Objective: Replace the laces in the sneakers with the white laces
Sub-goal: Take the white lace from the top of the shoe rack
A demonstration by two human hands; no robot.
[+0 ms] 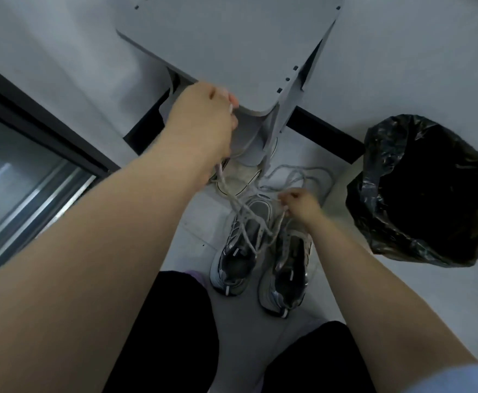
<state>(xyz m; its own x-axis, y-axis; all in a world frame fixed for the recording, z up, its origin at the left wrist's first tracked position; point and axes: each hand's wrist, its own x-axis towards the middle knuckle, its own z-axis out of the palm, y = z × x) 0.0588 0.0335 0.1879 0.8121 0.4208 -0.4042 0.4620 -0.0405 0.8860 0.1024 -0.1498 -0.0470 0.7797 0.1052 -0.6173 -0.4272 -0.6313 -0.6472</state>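
Two grey-and-silver sneakers stand side by side on the floor, the left sneaker (239, 248) and the right sneaker (289, 268). A white lace (243, 214) runs from the left sneaker's eyelets up to my left hand (201, 120), which is raised high and pinches the lace end. My right hand (300, 205) is low over the toes of the sneakers and grips another strand of lace. More loose lace (303, 177) lies in loops on the floor beyond the shoes.
A grey stool or small table (232, 46) stands over the far end of the floor, with a white shoe (240, 177) partly under it. A bin with a black bag (430, 191) stands at the right. A dark-framed glass door (28, 165) is at the left. My knees fill the bottom.
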